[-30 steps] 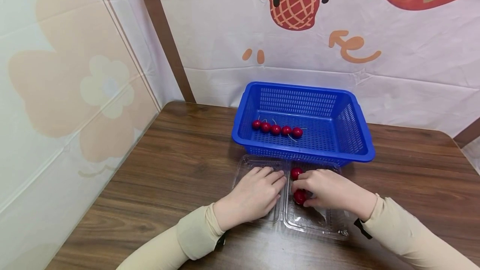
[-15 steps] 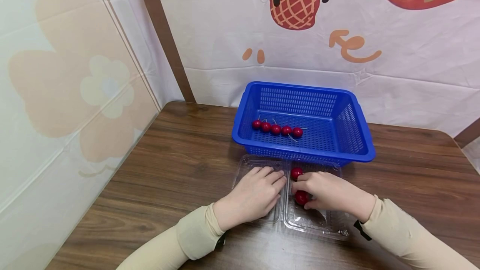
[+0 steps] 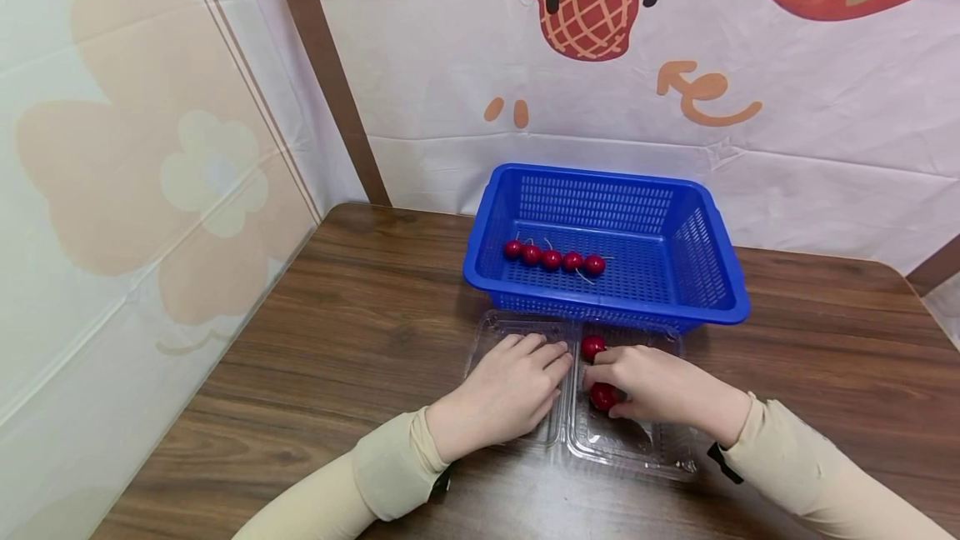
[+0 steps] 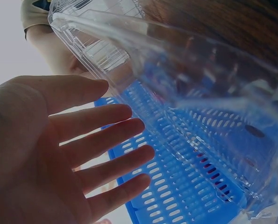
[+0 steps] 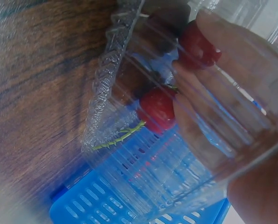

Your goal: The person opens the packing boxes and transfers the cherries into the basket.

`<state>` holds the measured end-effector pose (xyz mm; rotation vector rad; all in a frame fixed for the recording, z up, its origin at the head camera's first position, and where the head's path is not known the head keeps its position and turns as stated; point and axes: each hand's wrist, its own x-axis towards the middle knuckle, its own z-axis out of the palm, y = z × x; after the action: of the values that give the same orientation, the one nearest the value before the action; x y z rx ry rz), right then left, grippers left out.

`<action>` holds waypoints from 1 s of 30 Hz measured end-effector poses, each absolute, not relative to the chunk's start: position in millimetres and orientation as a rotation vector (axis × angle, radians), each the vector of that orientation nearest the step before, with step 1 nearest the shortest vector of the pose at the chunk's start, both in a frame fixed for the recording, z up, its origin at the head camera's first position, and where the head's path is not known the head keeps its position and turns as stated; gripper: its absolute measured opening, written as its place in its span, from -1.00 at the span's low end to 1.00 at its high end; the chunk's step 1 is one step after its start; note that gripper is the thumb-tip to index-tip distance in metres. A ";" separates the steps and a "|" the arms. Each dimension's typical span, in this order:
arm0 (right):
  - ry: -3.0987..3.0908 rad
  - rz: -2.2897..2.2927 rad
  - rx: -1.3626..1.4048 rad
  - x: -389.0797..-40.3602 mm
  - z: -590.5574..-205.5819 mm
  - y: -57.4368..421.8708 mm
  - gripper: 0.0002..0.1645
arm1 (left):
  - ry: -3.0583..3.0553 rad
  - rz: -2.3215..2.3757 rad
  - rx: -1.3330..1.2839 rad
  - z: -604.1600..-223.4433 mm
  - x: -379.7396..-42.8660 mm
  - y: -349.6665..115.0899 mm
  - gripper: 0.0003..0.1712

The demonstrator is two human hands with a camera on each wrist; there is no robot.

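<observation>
A clear hinged plastic container (image 3: 615, 458) lies spread on the table, its two halves side by side. My left hand (image 3: 504, 394) rests on the left half; in the left wrist view its fingers (image 4: 103, 140) are straight and spread beside the clear plastic. Inside the right half, my right hand (image 3: 663, 379) pinches a red cherry (image 3: 602, 397) between thumb and fingers. Through the clear wall, the right wrist view shows this held cherry (image 5: 197, 46) with a pale stem. A second cherry (image 3: 592, 347) sits farther back in that half, touching or very near the fingers; its stem is green.
Directly behind the container stands a blue perforated basket (image 3: 607, 300). Several cherries (image 3: 551, 260) lie in a row on its floor, toward the left. The brown wooden table (image 3: 337, 315) extends to both sides, and a printed cloth (image 3: 420, 48) hangs behind it.
My right hand and the cherry it pinches have shifted slightly toward the table's front edge, mostly in the first half second. The left hand and the basket have stayed put.
</observation>
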<state>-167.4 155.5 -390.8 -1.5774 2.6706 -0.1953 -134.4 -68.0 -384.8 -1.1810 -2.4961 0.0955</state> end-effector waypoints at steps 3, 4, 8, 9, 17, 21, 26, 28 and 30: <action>2.670 -0.195 -1.580 -167.1 -390.3 155.4 -0.61 | -2.496 0.093 -1.181 -384.9 -134.4 -68.1 -0.54; 2.669 -0.195 -1.580 -167.1 -390.2 155.3 -0.61 | -2.496 0.093 -1.181 -384.9 -134.3 -68.1 -0.54; 2.667 -0.196 -1.578 -167.0 -390.1 155.1 -0.62 | -2.493 0.093 -1.181 -384.9 -134.0 -68.5 -0.54; 2.668 -0.196 -1.579 -167.0 -390.1 155.2 -0.62 | -2.493 0.093 -1.181 -384.8 -134.0 -68.5 -0.54; 2.688 -0.203 -1.590 -165.1 -386.9 156.7 -0.62 | -2.491 0.095 -1.185 -385.2 -134.3 -68.1 -0.54; 2.694 -0.241 -1.590 -163.7 -383.1 157.9 -0.61 | -2.487 0.094 -1.184 -385.0 -134.2 -68.1 -0.54; 2.704 -0.280 -1.602 -162.0 -377.1 159.5 -0.62 | -2.485 0.088 -1.184 -384.8 -134.1 -68.5 -0.54; 2.710 -0.289 -1.612 -161.2 -374.5 160.4 -0.62 | -2.485 0.086 -1.185 -385.0 -134.3 -68.6 -0.54; 2.719 -0.296 -1.622 -160.4 -371.8 161.4 -0.61 | -2.485 0.084 -1.186 -385.5 -134.5 -68.6 -0.54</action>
<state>-160.4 161.4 -371.8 -1.6217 2.7191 -0.2964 -134.5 -68.6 -385.5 -1.1863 -2.4846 0.0835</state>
